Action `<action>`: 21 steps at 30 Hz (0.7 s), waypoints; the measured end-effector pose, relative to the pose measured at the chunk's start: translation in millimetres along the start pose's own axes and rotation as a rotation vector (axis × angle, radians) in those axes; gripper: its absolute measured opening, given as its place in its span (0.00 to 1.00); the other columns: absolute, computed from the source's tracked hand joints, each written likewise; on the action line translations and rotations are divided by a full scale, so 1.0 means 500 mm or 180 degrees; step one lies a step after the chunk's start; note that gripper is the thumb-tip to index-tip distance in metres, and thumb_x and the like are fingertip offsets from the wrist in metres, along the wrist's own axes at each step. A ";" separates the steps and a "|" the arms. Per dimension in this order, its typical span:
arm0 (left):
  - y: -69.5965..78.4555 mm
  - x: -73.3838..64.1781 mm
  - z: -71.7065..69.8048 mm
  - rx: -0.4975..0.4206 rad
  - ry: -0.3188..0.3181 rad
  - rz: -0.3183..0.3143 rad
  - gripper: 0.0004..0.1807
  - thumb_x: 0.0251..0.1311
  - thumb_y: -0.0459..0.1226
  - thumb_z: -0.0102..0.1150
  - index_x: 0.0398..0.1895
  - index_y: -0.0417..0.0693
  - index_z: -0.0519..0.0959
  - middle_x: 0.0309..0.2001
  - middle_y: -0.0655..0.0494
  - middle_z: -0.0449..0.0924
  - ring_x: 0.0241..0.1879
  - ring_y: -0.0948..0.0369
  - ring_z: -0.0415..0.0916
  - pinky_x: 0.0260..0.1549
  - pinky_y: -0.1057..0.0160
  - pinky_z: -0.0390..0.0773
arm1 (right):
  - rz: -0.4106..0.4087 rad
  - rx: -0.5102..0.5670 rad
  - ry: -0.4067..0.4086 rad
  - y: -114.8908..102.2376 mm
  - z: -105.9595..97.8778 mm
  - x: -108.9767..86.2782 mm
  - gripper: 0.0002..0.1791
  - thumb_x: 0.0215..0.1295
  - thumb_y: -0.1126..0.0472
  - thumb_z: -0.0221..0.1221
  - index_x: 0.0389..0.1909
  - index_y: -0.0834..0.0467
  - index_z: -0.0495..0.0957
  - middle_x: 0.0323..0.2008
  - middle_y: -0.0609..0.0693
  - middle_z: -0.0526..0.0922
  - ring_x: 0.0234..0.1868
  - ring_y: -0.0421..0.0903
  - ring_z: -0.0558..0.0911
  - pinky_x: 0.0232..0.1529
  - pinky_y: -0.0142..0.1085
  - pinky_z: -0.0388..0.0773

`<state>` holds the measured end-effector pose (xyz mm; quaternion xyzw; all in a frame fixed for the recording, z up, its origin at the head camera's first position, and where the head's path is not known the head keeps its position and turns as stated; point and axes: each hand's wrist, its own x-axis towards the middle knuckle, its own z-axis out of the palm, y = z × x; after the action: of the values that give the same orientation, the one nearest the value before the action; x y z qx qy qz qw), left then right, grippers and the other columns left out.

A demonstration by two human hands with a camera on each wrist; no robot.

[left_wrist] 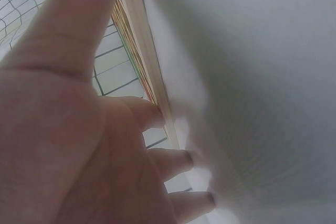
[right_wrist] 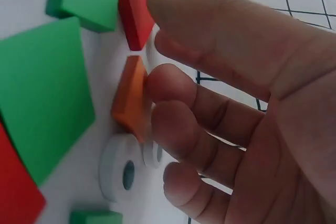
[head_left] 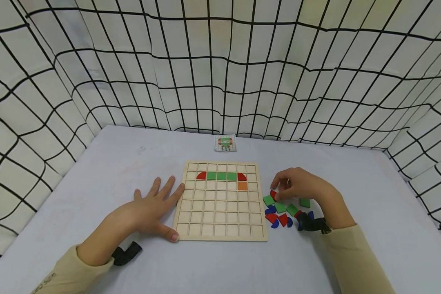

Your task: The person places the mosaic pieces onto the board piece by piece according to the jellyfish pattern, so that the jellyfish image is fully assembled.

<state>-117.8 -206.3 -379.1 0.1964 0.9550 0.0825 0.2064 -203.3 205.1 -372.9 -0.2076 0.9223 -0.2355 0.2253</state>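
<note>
My left hand (head_left: 147, 210) lies spread beside the square wooden grid board (head_left: 220, 241); its thumb and index fingertip meet the board's left edge. In the left wrist view, the fingers (left_wrist: 170, 163) reach past the board's side. A row of green squares (head_left: 221, 176) with a red rounded piece (head_left: 201, 175) at each end fills part of the second row, and an orange square (head_left: 242, 185) sits below the right end. Right of the board, my right hand (head_left: 303, 183) pinches a red rounded piece (head_left: 273, 194) between thumb and index finger; the other fingers curl loosely.
Loose green squares (head_left: 268, 200), red pieces (head_left: 283, 220) and blue half-rounds (head_left: 275, 223) lie under and before the right hand. The right wrist view shows an orange piece (right_wrist: 128, 95) and white ring-like pieces (right_wrist: 118, 166). A pattern card (head_left: 225, 143) lies behind the board, before a black-grid curtain (head_left: 220, 73).
</note>
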 end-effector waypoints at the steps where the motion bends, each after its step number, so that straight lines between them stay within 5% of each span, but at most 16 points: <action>1: 0.000 0.000 0.001 0.0002 0.0002 0.0003 0.74 0.34 0.73 0.66 0.81 0.49 0.45 0.80 0.37 0.32 0.75 0.29 0.30 0.54 0.15 0.41 | 0.0023 -0.0029 -0.0004 0.000 0.004 0.002 0.10 0.57 0.57 0.71 0.40 0.49 0.84 0.28 0.46 0.80 0.32 0.45 0.77 0.33 0.38 0.77; 21: -0.003 0.001 0.002 -0.0024 -0.0046 -0.0003 0.73 0.36 0.73 0.66 0.81 0.49 0.43 0.80 0.37 0.31 0.75 0.30 0.28 0.55 0.15 0.39 | -0.0170 0.0084 -0.0003 -0.015 0.015 0.012 0.06 0.63 0.64 0.64 0.38 0.51 0.77 0.32 0.48 0.78 0.34 0.46 0.77 0.35 0.38 0.78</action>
<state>-118.3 -207.4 -380.4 0.1958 0.9533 0.0845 0.2141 -202.3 193.2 -376.9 -0.2292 0.9132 -0.2535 0.2221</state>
